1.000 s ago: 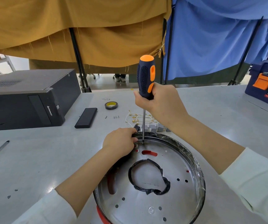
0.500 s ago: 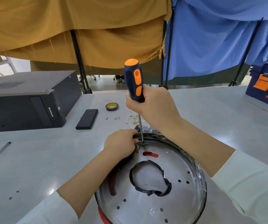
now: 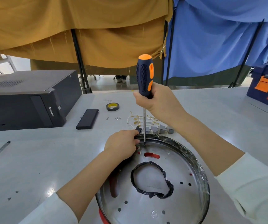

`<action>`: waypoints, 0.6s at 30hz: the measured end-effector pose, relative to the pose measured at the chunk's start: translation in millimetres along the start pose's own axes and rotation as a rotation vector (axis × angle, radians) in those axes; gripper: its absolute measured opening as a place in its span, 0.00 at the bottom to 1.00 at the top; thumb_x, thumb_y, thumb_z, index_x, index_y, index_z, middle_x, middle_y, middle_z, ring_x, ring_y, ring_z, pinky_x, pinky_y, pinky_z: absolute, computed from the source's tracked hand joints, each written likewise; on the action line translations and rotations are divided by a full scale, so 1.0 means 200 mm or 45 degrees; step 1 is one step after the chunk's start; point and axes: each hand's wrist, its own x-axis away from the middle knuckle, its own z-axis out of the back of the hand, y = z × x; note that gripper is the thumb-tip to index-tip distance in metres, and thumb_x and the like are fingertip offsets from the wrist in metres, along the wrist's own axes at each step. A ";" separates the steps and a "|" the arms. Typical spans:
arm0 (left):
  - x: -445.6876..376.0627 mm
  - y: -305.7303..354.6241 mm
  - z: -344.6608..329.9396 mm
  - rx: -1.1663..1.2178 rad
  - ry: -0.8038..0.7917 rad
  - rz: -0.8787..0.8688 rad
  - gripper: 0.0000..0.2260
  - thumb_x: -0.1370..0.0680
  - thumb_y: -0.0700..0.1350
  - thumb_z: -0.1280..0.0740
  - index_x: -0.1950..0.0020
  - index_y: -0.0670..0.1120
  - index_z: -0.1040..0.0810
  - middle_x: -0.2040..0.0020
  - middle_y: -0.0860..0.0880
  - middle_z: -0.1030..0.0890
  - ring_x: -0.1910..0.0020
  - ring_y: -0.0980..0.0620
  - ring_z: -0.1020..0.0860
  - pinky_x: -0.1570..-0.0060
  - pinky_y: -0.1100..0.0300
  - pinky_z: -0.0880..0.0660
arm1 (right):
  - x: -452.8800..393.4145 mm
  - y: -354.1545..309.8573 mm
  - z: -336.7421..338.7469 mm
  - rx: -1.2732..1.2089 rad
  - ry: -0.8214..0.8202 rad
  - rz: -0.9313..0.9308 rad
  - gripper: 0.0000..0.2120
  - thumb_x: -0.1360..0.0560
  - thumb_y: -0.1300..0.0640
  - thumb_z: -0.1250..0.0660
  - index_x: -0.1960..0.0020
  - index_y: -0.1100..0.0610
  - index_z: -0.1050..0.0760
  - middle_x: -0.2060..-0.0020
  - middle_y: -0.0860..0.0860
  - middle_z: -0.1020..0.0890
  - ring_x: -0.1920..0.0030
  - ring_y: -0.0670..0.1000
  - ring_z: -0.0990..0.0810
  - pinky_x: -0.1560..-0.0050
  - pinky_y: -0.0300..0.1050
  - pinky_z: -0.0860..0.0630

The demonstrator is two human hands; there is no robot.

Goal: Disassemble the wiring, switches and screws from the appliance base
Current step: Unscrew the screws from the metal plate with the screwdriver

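Unscrewing at the far rim of the round metal base

Head view: the right hand (image 3: 158, 101) has its fingers curled round the lower handle of one screwdriver (image 3: 144, 76), whose long axis stands nearly upright, tip directly below those fingers, on the base (image 3: 178, 199) just inside the far rim. The screw itself is too small to make out. The left hand (image 3: 122, 147), the nearer to the tip, curls its fingers over the rim just left of it, gripping a black part there. Beyond both hands lie four grey switches (image 3: 158, 129), a tangle of wires (image 3: 139, 119), roughly four loose screws (image 3: 116, 118) and one tape roll (image 3: 112, 106).
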 end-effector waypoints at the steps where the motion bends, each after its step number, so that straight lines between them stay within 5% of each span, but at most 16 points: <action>1: 0.00 0.00 0.00 0.002 -0.002 -0.005 0.08 0.20 0.50 0.40 0.45 0.50 0.25 0.47 0.46 0.19 0.49 0.44 0.23 0.58 0.57 0.32 | 0.00 -0.01 -0.01 -0.014 -0.044 0.008 0.15 0.25 0.47 0.35 0.67 0.44 0.37 0.75 0.35 0.29 0.71 0.39 0.32 0.68 0.41 0.37; 11: 0.01 -0.01 0.01 0.026 -0.005 -0.015 0.08 0.20 0.50 0.41 0.46 0.50 0.25 0.48 0.46 0.19 0.49 0.44 0.23 0.55 0.54 0.28 | -0.01 -0.04 -0.10 0.524 0.456 -0.073 0.15 0.29 0.45 0.38 0.71 0.48 0.37 0.77 0.45 0.29 0.74 0.45 0.31 0.72 0.38 0.39; 18: 0.00 -0.01 0.00 0.035 -0.008 -0.022 0.08 0.20 0.50 0.41 0.45 0.50 0.26 0.48 0.46 0.19 0.49 0.44 0.23 0.57 0.55 0.30 | -0.04 0.00 -0.05 0.080 0.105 -0.037 0.14 0.27 0.47 0.35 0.68 0.47 0.35 0.78 0.36 0.29 0.74 0.41 0.32 0.70 0.40 0.36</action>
